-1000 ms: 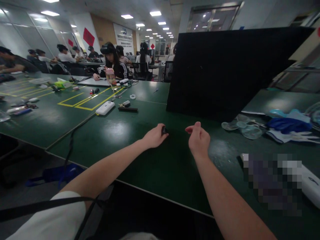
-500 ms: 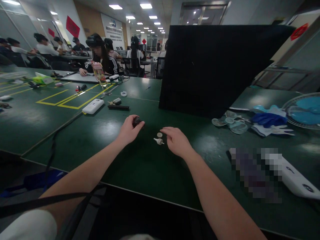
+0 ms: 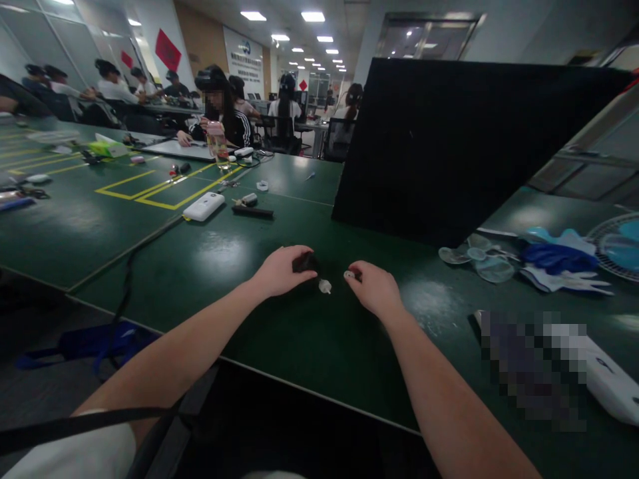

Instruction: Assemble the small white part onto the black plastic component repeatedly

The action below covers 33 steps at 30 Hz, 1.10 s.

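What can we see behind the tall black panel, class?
Past the left edge of the black panel, a seated person and a chair partly show; above it, metal-framed glass. Whatever sits directly behind is covered and cannot be seen.

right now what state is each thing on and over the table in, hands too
left hand: curled, gripping the dark part
dark part: held, partly hidden
right hand: pinching the small disc
small disc: held at the fingertips
pale part: between the hands, loose
black panel: standing up
bottle: upright
gloves: heaped
clear fan blades: lying down
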Tool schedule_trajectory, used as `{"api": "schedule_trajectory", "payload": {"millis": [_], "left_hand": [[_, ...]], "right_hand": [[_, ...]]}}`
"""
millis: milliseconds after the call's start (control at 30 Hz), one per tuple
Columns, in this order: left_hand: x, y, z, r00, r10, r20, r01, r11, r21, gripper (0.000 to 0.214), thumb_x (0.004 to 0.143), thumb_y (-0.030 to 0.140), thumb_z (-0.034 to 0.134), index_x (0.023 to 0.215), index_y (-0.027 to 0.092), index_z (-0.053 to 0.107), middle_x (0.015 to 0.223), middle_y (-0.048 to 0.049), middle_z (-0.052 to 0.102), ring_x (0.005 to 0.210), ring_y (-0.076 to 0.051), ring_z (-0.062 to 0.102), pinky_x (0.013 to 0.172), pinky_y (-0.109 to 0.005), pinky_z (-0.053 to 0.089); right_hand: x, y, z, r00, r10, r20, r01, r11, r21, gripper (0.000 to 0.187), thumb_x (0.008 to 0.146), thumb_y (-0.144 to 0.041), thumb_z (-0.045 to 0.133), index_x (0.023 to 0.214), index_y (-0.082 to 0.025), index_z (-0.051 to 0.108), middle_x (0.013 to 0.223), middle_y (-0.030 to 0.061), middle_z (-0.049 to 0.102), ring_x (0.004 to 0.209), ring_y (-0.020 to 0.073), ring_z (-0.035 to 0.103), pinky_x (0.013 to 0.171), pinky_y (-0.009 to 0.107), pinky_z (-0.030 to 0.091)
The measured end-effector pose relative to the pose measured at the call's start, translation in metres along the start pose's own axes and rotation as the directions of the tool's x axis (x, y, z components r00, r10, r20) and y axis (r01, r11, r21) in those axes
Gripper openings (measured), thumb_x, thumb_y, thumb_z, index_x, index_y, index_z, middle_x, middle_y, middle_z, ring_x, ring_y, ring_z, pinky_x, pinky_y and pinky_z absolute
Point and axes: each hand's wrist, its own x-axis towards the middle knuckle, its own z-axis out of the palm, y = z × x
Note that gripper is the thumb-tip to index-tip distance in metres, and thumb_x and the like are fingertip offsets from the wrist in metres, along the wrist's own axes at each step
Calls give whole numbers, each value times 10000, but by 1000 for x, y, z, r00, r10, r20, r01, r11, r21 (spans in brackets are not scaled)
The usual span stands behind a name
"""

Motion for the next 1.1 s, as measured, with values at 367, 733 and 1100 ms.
{"api": "schedule_trajectory", "payload": {"millis": [367, 733, 1100], "left_hand": [[-3, 4, 9, 998, 40, 44, -36, 996, -87, 468, 801, 389, 703, 1247, 270, 626, 1191, -40, 707, 1089, -228, 666, 1013, -424, 504], [1, -7, 10, 996, -92, -5, 92, 996, -24, 507, 785, 399, 712, 1264, 260, 617, 1105, -51, 737, 1038, -246, 687, 933, -407, 536], [4, -17, 11, 987, -151, -54, 154, 987, 40, 516, 795, 383, 696, 1286, 262, 590, 1058, -51, 741, 1008, -243, 697, 883, -385, 540]], "right_hand": [[-19, -52, 1, 924, -350, -153, 372, 915, 154, 205, 960, -311, 541, 1030, -262, 726, 1133, 58, 705, 1045, 249, 636, 881, 449, 529], [-12, -26, -7, 960, -243, -141, 245, 970, -3, 367, 929, -340, 553, 1266, -234, 653, 1353, 81, 604, 1207, 289, 549, 972, 478, 489], [-4, -32, 0, 989, -127, 71, 141, 957, -255, 280, 911, -289, 533, 1139, -203, 670, 1174, 133, 637, 1063, 293, 588, 881, 465, 497]]}}
